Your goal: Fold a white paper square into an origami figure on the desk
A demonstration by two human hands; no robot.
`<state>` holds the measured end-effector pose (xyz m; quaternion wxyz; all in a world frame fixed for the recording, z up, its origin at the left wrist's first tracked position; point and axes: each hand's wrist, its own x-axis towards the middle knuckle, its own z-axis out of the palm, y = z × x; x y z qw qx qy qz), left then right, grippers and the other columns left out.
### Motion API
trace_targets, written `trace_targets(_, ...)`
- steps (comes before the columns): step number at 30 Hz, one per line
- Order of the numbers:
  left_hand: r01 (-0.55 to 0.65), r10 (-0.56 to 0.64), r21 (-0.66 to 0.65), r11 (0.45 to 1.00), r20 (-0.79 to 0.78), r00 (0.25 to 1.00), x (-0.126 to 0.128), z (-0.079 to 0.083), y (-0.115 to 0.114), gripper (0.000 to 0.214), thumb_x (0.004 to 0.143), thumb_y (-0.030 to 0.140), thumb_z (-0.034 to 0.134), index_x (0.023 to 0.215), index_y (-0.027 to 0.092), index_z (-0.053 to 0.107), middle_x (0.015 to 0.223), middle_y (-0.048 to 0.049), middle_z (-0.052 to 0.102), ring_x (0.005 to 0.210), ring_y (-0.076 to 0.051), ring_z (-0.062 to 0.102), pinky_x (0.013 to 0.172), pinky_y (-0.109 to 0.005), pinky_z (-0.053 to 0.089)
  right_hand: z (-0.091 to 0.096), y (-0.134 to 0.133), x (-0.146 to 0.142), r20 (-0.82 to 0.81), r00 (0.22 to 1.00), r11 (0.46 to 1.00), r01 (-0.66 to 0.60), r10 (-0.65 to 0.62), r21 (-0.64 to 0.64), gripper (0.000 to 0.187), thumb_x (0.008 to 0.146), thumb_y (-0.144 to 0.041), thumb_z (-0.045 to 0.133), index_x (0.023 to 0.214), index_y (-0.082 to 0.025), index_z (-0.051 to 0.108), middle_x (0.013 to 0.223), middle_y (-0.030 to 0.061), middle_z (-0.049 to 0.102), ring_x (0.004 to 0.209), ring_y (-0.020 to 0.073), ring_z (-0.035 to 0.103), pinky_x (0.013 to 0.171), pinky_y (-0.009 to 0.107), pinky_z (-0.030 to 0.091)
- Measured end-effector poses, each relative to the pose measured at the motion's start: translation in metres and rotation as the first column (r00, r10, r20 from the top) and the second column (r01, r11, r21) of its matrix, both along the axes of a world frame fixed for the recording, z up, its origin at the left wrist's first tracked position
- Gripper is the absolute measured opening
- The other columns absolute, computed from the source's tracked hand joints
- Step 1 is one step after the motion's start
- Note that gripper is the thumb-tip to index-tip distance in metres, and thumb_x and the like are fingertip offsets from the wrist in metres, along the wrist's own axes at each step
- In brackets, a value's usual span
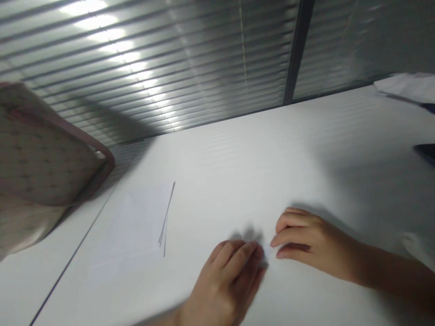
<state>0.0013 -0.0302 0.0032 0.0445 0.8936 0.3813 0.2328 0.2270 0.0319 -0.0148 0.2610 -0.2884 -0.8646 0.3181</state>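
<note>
A small piece of white paper [267, 252] lies low over the white table between my two hands. My left hand [226, 278] is closed on its left side, with thumb and fingers pressed together. From the right comes my right hand [314, 240], its fingers bent and the index fingertip at the paper's right edge. A narrow gap shows between that fingertip and the thumb. Much of the paper is hidden by my left fingers. To the left, several thin dark strips [166, 219] lie crossed beside a pale paper sheet [132, 226].
The white table [238, 172] meets a window with metal blinds [210, 59]. A patterned bag with pink trim [44, 154] stands at the left. White crumpled material [408, 86] and a dark object [426, 151] lie at the right. A dark seam [73, 258] crosses the left side.
</note>
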Motion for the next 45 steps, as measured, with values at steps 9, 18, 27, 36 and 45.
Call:
trace_targets(9,0.052,-0.053,0.023,0.998,0.019,0.998,-0.001,0.006,0.006,0.014,0.093,0.011,0.054,0.097,0.009,0.067,0.095,-0.0077,0.074,0.088,-0.021,0.069,0.073,-0.032,0.06,0.0,0.001,-0.007,0.0,0.995,0.988,-0.097,0.098,0.119,0.018,0.094,-0.02,0.053,0.084,-0.018,0.068,0.079,0.0014,0.063,0.076,0.014,0.054,0.072,0.028,0.042)
trace_targets(18,0.091,-0.095,-0.064,0.994,-0.05,0.994,-0.017,0.019,-0.003,0.023,0.096,0.01,0.046,0.106,0.008,0.067,0.114,-0.0098,0.07,0.115,-0.022,0.061,0.099,-0.033,0.052,0.0,0.0,-0.004,-0.02,0.996,0.996,-0.09,0.09,-0.023,0.016,0.093,-0.015,0.055,0.082,-0.018,0.066,0.082,0.0011,0.064,0.077,0.0119,0.057,0.07,0.024,0.044)
trace_targets(27,-0.024,0.12,-0.33,0.944,0.274,0.954,-0.014,0.015,-0.003,0.015,0.086,0.006,0.061,0.095,0.016,0.067,0.094,-0.003,0.071,0.096,-0.015,0.063,0.086,-0.023,0.054,0.006,-0.005,-0.009,0.015,1.0,0.98,0.007,-0.004,-0.201,0.013,0.09,-0.012,0.056,0.083,-0.02,0.063,0.085,0.0003,0.06,0.08,0.0117,0.057,0.072,0.024,0.045)
trace_targets(36,-0.169,0.342,-0.524,0.835,0.253,0.905,-0.007,0.011,-0.001,0.013,0.085,0.007,0.058,0.08,0.018,0.062,0.091,-0.0033,0.061,0.087,-0.014,0.059,0.078,-0.022,0.05,0.006,-0.014,-0.017,0.075,0.992,0.975,0.116,-0.103,-0.19,0.011,0.087,-0.013,0.06,0.08,-0.021,0.057,0.082,-0.0005,0.055,0.079,0.0133,0.054,0.069,0.026,0.044)
trace_targets(45,-0.231,0.406,-0.544,0.806,0.225,0.886,-0.004,0.016,0.003,0.013,0.085,0.012,0.06,0.075,0.018,0.061,0.086,-0.0023,0.062,0.08,-0.013,0.061,0.074,-0.023,0.051,0.008,-0.014,-0.02,0.121,0.987,0.981,0.121,-0.103,-0.15,0.011,0.091,-0.018,0.055,0.081,-0.02,0.055,0.082,0.0008,0.054,0.078,0.0152,0.052,0.068,0.029,0.042)
